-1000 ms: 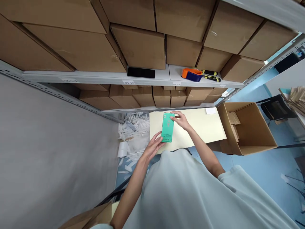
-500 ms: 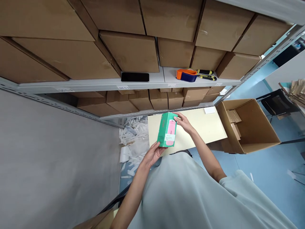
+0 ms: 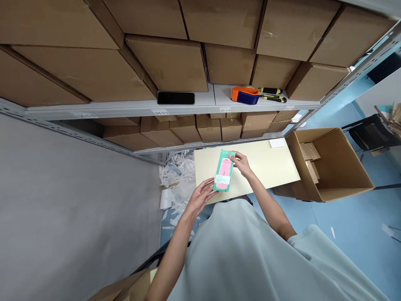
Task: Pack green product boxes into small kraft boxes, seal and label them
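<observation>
A small green box (image 3: pixel 224 171) with a pink picture on its upward face is held between both my hands over the pale yellow table (image 3: pixel 269 167). My left hand (image 3: pixel 203 195) grips its near bottom end, fingers curled under it. My right hand (image 3: pixel 239 162) pinches its far top end. The box lies almost flat, long side pointing away from me.
A metal shelf (image 3: pixel 131 108) ahead carries cardboard boxes (image 3: pixel 169 62), a black phone (image 3: pixel 176 98), an orange and blue tape dispenser (image 3: pixel 244 95) and yellow-black cutters (image 3: pixel 273 95). An open carton (image 3: pixel 332 163) stands right of the table. White paper scraps (image 3: pixel 177 175) litter the floor at left.
The green box was turned in my hands from its plain green face to the face with the pink picture, then laid flatter. Both hands kept hold of its ends.
</observation>
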`<state>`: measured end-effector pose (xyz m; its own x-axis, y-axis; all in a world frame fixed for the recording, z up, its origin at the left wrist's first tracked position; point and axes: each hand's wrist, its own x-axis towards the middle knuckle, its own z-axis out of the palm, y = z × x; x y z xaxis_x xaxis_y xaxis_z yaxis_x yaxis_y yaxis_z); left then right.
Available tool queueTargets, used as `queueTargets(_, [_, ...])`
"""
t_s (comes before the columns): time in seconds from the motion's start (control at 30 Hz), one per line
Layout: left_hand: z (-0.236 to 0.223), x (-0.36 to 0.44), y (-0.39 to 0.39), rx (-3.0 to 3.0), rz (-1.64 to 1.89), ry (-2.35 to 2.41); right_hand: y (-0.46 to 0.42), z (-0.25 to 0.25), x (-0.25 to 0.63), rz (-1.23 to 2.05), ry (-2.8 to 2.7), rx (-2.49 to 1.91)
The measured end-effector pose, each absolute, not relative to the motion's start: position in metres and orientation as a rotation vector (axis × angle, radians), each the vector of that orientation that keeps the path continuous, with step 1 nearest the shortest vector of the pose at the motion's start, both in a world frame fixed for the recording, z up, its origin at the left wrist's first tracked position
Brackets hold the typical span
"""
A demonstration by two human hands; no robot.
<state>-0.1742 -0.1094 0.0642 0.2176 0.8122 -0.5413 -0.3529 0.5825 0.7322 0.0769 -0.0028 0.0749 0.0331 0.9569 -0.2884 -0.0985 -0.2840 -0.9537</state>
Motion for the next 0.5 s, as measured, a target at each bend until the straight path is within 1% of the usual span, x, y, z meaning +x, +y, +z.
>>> queueTargets(0.17, [0.068, -0.160, -0.113, 0.631, 0.897, 1.183, -0.004, 0.067, 0.078, 1.311, -1.007, -1.453])
queueTargets(0.3, [0.062, -0.158, -0.114, 0.561, 0.886, 1.192, -0.006, 0.070, 0.082, 1.243, -1.065, -1.493])
queueTargets(0.37, [0.057, -0.160, -0.116, 0.482, 0.869, 1.140, -0.010, 0.076, 0.088, 1.285, -1.075, -1.436])
queueTargets(0.5, [0.049, -0.165, -0.125, 0.343, 0.819, 0.998, -0.022, 0.092, 0.101, 1.509, -1.053, -1.254])
